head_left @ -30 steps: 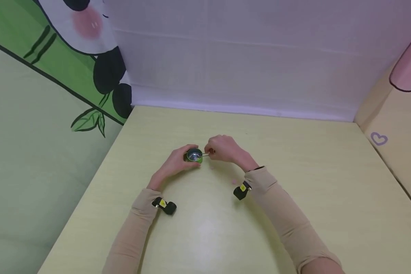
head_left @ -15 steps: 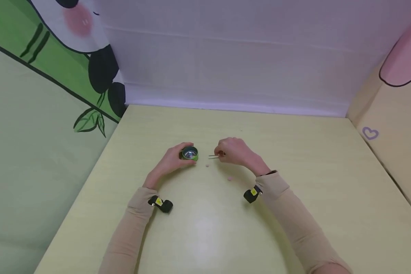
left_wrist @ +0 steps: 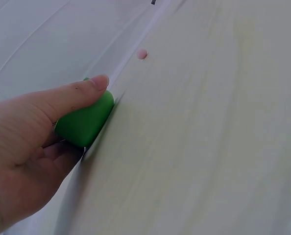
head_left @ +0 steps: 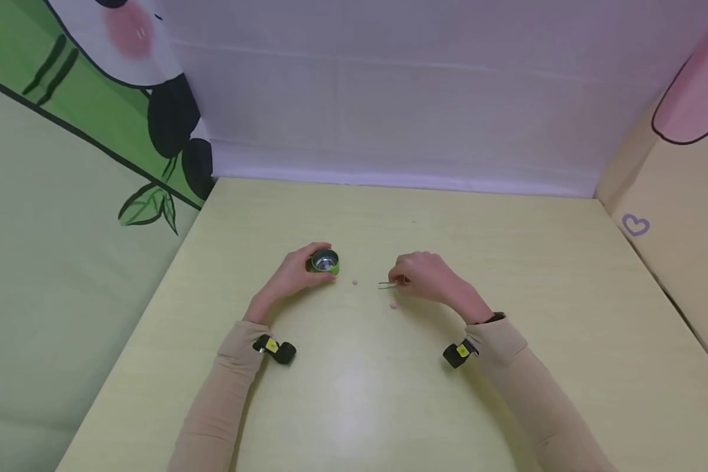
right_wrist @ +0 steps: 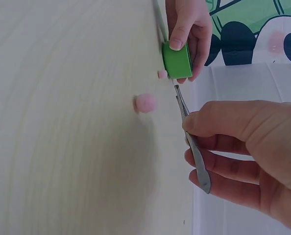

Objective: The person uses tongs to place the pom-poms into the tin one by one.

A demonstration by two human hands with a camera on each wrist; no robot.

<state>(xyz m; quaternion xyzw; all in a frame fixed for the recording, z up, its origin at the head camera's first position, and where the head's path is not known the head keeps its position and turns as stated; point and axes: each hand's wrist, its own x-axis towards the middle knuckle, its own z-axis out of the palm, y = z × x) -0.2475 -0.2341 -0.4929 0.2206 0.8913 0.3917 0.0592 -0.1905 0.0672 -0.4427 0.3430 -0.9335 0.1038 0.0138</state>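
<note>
My left hand (head_left: pixel 292 274) grips a small green cup (head_left: pixel 334 269) with a shiny metal inside, thumb on one side and fingers on the other. The cup stands upright on the table; its green outer wall (left_wrist: pixel 89 122) fills the left wrist view's grip. In my right hand (head_left: pixel 429 276) a pair of metal tweezers (right_wrist: pixel 199 166) is pinched between thumb and fingers. Their tips point left toward the cup, slightly apart, with nothing between them. One pink ball (head_left: pixel 355 282) lies between cup and tweezers. A second pink ball (head_left: pixel 393 305) rests just below the tweezers, nearer me.
The pale wooden table (head_left: pixel 354 393) runs back to a white cloth wall (head_left: pixel 389 118). A painted panel with a panda (head_left: pixel 171 118) borders the left, and a beige panel (head_left: pixel 684 196) the right. Each sleeve carries a black wrist camera (head_left: pixel 460 353).
My right hand has drawn the tweezers away from the cup, rightward and nearer me, to just above the second pink ball. The left hand keeps its grip on the cup.
</note>
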